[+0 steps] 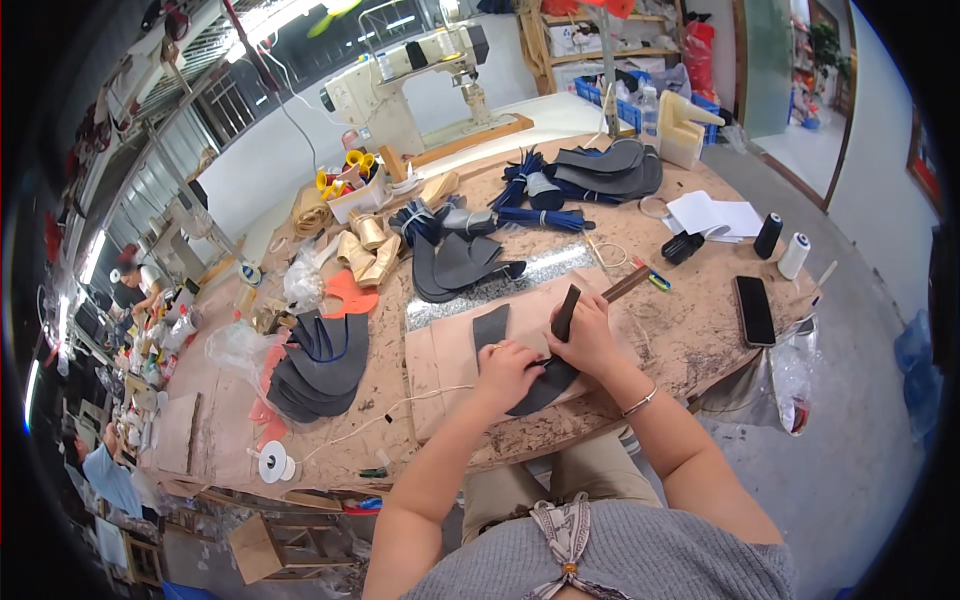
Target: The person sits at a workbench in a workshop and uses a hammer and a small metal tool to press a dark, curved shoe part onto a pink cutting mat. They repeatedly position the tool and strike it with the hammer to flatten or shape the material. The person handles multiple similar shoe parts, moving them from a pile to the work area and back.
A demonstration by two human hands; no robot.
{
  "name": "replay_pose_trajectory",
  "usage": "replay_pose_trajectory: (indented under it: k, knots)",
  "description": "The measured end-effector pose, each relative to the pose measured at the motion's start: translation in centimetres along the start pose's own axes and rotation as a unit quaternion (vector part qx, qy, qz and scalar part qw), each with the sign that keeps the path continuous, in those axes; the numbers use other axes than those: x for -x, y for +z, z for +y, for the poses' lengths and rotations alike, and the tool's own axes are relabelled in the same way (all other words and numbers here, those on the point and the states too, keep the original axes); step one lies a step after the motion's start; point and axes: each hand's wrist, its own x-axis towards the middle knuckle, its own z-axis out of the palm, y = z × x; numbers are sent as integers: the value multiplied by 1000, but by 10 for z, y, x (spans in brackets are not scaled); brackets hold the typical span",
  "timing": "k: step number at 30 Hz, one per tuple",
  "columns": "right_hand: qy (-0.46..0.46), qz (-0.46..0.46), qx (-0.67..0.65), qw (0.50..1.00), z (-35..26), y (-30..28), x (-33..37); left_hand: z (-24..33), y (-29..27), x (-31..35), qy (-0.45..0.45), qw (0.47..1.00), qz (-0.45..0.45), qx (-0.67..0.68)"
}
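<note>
A curved dark grey shoe-upper piece (490, 325) lies on a pale board (440, 350) in front of me. On its near part rests my left hand (510, 372), fingers bent and pressed together on the piece. My right hand (588, 338) is closed round a hammer (565, 313), close to the dark head. The hammer's brown wooden handle sticks out beyond the fist, up and to the right. Part of the piece is hidden under both hands. To the left lies a stack of similar grey pieces (320, 375) with dark blue edging.
Beyond the board are a speckled stone slab (545, 270), more grey pieces (455, 265) and blue-edged bundles (540, 215). At the right sit a phone (755, 310), thread cones (793, 256) and paper (712, 215). A white spool (275, 462) stands front left; a sewing machine (410, 90) stands behind.
</note>
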Motion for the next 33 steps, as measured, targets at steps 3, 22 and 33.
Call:
replay_pose_trajectory:
  k: [3, 22, 33]
  knots:
    - [0, -3, -2, 1000, 2, -3, -1, 7, 5, -7, -2, 999, -35, 4]
    - [-68, 103, 53, 991, -26, -23, -20, 30, 46, 5, -78, 987, 114, -86]
    - [-75, 23, 49, 996, -9, -22, -12, 19, 33, 9, 14, 994, 70, -88]
